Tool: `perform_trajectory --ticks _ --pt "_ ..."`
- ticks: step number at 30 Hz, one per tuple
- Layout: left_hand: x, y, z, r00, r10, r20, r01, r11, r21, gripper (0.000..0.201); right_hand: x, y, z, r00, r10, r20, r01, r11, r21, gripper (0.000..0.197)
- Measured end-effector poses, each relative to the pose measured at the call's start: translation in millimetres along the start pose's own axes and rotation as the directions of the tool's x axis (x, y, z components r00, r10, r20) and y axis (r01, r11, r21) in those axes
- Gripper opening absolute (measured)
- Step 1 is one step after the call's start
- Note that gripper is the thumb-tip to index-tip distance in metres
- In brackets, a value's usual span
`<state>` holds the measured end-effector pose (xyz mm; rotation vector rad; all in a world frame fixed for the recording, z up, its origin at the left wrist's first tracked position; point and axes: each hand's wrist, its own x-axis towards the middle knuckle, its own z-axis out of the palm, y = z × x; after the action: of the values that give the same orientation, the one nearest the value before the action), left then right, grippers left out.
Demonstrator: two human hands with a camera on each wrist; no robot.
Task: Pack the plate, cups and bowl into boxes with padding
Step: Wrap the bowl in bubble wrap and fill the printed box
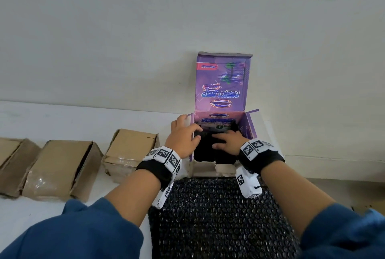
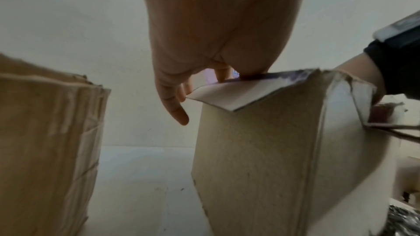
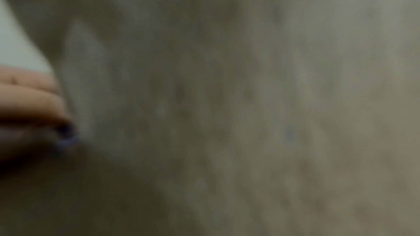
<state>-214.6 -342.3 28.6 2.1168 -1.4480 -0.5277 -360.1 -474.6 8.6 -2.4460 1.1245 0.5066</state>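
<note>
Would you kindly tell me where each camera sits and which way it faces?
Head: on the head, looking down at the purple box; both forearms, left hand, right hand show.
Left wrist: under that wrist, looking along the palm at the box's flap; the right wrist shows too.
Right wrist: close against blurred cardboard; only fingers show.
Shared: head and left wrist both show the nearest brown box.

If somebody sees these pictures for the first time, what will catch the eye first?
The purple box stands open against the wall, its lid upright. The left hand holds its left edge while the right hand presses on dark padding inside. Black bubble wrap lies in front, and brown boxes line up to the left.
</note>
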Motion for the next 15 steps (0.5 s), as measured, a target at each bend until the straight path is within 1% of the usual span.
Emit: perform_trajectory --ticks 2,4,6,9,12,13,14,15 --pt "-2 1 -2 1.000 -0.007 0.001 0.007 1.000 0.011 0.029 -14 0 -10 0.995 -0.053 -0.079 0.064 0.989 0.135 0.051" --pt "-8 4 -5 1.000 -0.008 -0.015 0.008 1.000 0.012 0.031 -33 0 -20 0.973 -0.096 -0.211 0.143 0.965 0.219 0.042" --pt "-21 7 -9 0.998 -0.003 -0.064 0.002 1.000 -0.007 0.031 -59 -2 -25 0.939 -0.121 -0.323 0.200 0.954 0.224 0.032" --pt "-51 8 -13 0.980 0.022 -0.200 -0.024 1.000 -0.006 0.031 -105 -6 -22 0.894 -0.144 -0.424 0.258 0.939 0.226 0.016" --pt "-92 6 -10 0.944 0.037 -0.328 -0.037 0.999 0.007 0.025 -146 -8 -3 0.876 -0.176 -0.449 0.305 0.924 0.233 0.005" --pt "-107 6 -8 0.943 0.024 -0.332 -0.023 1.000 0.005 0.022 -158 -8 6 0.878 -0.188 -0.439 0.314 0.921 0.233 0.003" --pt "-122 5 -5 0.952 -0.015 -0.304 0.013 1.000 -0.008 0.019 -167 -8 16 0.887 -0.199 -0.416 0.313 0.922 0.228 0.003" --pt "-137 5 -1 0.966 -0.078 -0.248 0.076 0.997 -0.018 0.017 -175 -7 28 0.905 -0.202 -0.374 0.298 0.929 0.219 0.006"
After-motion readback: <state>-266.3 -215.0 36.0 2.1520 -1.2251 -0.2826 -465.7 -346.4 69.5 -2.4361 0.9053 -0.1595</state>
